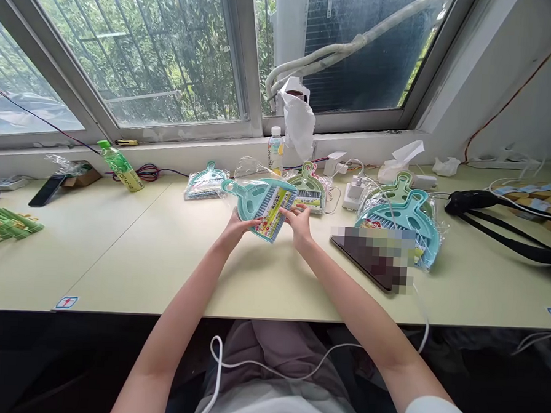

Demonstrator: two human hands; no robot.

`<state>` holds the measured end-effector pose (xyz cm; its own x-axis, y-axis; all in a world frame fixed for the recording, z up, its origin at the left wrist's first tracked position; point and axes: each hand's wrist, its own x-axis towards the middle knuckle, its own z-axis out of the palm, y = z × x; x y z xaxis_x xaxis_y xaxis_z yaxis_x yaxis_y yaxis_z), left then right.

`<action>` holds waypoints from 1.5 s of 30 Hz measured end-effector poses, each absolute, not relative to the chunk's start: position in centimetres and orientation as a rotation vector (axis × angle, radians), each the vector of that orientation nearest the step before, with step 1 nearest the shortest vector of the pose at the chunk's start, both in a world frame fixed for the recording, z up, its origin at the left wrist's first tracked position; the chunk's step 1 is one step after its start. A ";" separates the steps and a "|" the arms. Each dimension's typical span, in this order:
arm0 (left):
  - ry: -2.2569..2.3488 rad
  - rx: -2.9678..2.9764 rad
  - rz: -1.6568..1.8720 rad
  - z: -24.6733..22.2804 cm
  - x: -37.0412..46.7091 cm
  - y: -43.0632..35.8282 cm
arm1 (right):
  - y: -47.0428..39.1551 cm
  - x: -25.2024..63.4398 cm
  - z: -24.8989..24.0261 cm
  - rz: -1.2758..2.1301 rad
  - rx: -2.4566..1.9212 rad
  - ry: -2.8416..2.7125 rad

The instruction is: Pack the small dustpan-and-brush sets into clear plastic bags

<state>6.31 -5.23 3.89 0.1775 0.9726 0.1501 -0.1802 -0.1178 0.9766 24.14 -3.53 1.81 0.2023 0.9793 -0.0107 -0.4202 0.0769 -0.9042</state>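
Both hands hold a teal mini dustpan-and-brush set with a yellow label, half inside a clear plastic bag, just above the pale desk. My left hand grips its lower left edge. My right hand pinches its right side at the label.
More bagged sets lie behind: a teal one, a green one, and a stack at the right. A tablet lies beside that stack. A green bottle, a water bottle, chargers and a black strap lie around.
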 end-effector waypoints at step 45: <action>0.942 1.079 1.278 2.9 8.6 -5.7 | -4.7 22.5 1.7 1.380 -0.672 -0.430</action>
<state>8.61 -5.66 2.93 0.0825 0.9957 0.0414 -0.2556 -0.0191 0.9666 22.52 -4.68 1.71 0.1584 0.9819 -0.1035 -0.7493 0.0513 -0.6603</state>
